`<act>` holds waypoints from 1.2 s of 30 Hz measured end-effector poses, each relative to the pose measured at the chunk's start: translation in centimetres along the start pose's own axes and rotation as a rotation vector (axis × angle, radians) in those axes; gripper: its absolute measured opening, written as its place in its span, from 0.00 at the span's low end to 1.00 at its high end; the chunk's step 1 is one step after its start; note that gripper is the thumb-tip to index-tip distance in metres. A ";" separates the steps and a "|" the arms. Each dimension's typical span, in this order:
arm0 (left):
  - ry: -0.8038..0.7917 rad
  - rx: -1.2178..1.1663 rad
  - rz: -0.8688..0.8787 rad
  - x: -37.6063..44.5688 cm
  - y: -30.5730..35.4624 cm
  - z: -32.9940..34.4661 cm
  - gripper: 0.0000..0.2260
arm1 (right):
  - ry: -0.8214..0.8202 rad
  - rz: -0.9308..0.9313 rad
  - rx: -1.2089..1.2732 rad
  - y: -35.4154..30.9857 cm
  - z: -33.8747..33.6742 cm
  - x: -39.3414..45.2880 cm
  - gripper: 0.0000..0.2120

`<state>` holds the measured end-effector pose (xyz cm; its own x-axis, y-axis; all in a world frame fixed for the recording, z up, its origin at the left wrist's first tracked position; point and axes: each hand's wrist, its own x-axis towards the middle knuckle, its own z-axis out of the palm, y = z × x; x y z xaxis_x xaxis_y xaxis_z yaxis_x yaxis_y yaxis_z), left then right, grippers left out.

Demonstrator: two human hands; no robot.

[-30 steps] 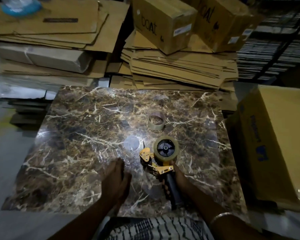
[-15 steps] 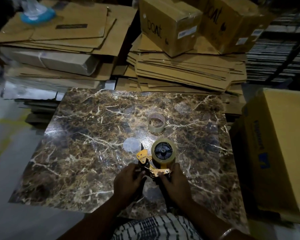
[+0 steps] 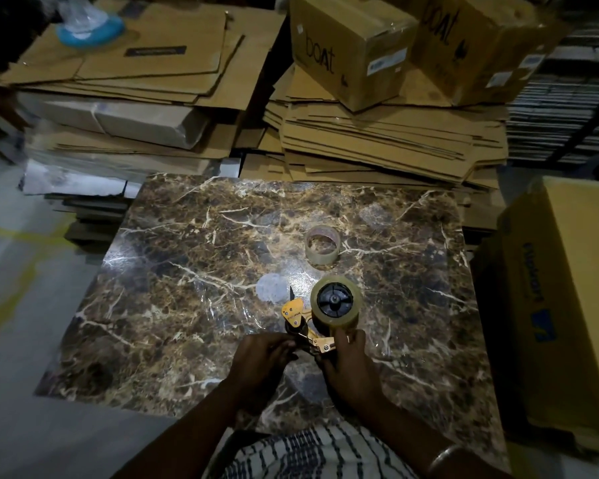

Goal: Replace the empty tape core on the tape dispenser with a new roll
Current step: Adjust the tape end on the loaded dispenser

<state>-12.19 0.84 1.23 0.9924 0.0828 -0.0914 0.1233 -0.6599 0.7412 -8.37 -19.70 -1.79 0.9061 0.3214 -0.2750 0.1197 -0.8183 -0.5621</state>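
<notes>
Sitting near the tabletop's [image 3: 173, 305] front edge: tape dispenser [image 3: 311, 326] carrying a new roll [image 3: 336, 304] on its hub. Gripping its handle, fingers curled round it: right hand [image 3: 351, 366]. Pinching at the dispenser's front end, fingers closed together there: left hand [image 3: 261, 363]. Lying just beyond, toward the far edge: empty tape core [image 3: 323, 244].

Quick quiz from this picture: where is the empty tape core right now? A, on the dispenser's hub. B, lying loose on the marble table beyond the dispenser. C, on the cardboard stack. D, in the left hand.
B: the empty core lies alone on the marble table, beyond the dispenser, whose hub already carries a full roll.
</notes>
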 end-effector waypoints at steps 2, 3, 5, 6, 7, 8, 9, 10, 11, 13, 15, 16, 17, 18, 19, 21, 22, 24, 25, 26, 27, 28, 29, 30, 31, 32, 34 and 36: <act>-0.009 0.054 0.037 0.1 -0.9 -0.4 0.07 | -0.014 -0.017 0.011 0.1 -0.3 0.2 0.20; -0.009 0.080 0.052 0.3 -1.3 -0.7 0.09 | -0.024 -0.026 0.018 0.2 -0.5 0.3 0.20; -0.036 0.130 0.049 0.7 -2.2 -1.2 0.08 | -0.045 -0.041 0.037 0.4 -0.7 0.6 0.21; -0.060 0.156 0.043 0.9 -2.5 -1.3 0.07 | -0.055 -0.045 0.032 0.5 -0.7 0.8 0.21; -0.083 0.177 0.048 1.1 -2.7 -1.4 0.07 | -0.064 -0.046 0.014 0.7 -0.8 0.9 0.21; -0.105 0.187 0.058 1.3 -2.9 -1.5 0.07 | -0.076 -0.045 -0.005 0.8 -0.8 1.0 0.20; -0.129 0.185 0.060 1.4 -3.1 -1.6 0.07 | -0.089 -0.044 -0.024 0.9 -1.0 1.0 0.20; -0.154 0.177 0.056 1.6 -3.2 -1.6 0.07 | -0.099 -0.044 -0.044 1.0 -1.1 1.1 0.20; -0.165 0.176 0.058 1.7 -3.3 -1.6 0.07 | -0.108 -0.042 -0.064 1.0 -1.4 1.1 0.20; -0.181 0.173 0.061 1.9 -3.4 -1.5 0.07 | -0.124 -0.037 -0.095 1.0 -1.7 1.2 0.20; -0.189 0.161 0.074 1.8 -3.4 -1.3 0.07 | -0.142 -0.031 -0.119 1.0 -2.0 1.2 0.21; -0.194 0.142 0.074 1.7 -3.4 -1.2 0.07 | -0.147 -0.030 -0.127 1.0 -2.1 1.3 0.21; -0.184 0.119 0.074 1.5 -3.4 -1.0 0.07 | -0.147 -0.033 -0.130 1.0 -2.2 1.3 0.21; -0.173 0.098 0.065 1.3 -3.6 -0.8 0.06 | -0.148 -0.036 -0.126 1.0 -2.2 1.3 0.22; -0.156 0.082 0.062 1.2 -3.7 -0.6 0.06 | -0.147 -0.040 -0.121 1.0 -2.2 1.2 0.22; -0.131 0.077 0.063 1.0 -3.8 -0.4 0.07 | -0.155 -0.036 -0.120 1.1 -2.2 1.3 0.21; -0.126 0.084 0.059 0.9 -3.9 -0.3 0.07 | -0.159 -0.035 -0.125 1.2 -2.2 1.4 0.21; -0.113 0.108 0.059 0.6 -4.0 -0.4 0.08 | -0.171 -0.037 -0.139 1.4 -2.2 1.5 0.23; -0.100 0.114 0.059 0.4 -4.0 -0.3 0.09 | -0.176 -0.040 -0.144 1.4 -2.2 1.6 0.23; -0.096 0.113 0.055 0.3 -4.1 -0.4 0.09 | -0.178 -0.045 -0.145 1.4 -2.2 1.6 0.23; -0.091 0.110 0.061 0.1 -4.0 -0.3 0.09 | -0.179 -0.047 -0.138 1.4 -2.2 1.6 0.23; -0.086 0.105 0.068 0.0 -4.0 -0.3 0.09 | -0.180 -0.045 -0.130 1.4 -2.2 1.6 0.22; -0.084 0.092 0.073 -0.2 -4.0 -0.2 0.08 | -0.180 -0.045 -0.125 1.4 -2.2 1.5 0.22; -0.082 0.076 0.065 -0.5 -4.0 -0.1 0.08 | -0.181 -0.046 -0.126 1.4 -2.2 1.5 0.23; -0.070 0.063 0.056 -0.8 -4.2 0.0 0.07 | -0.183 -0.047 -0.129 1.4 -2.2 1.5 0.23; -0.059 0.054 0.043 -1.2 -4.5 0.0 0.07 | -0.183 -0.046 -0.132 1.4 -2.2 1.5 0.23; -0.054 0.048 0.031 -1.4 -5.1 -0.3 0.09 | -0.184 -0.053 -0.133 1.5 -2.3 1.6 0.24; -0.084 0.053 0.052 -1.0 -5.6 -0.9 0.08 | -0.197 -0.078 -0.117 1.7 -2.5 1.8 0.24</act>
<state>-13.86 5.15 -2.22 0.9937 -0.0140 -0.1112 0.0696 -0.7004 0.7103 -5.52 -21.68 -1.33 0.7970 0.4631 -0.3877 0.2426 -0.8334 -0.4966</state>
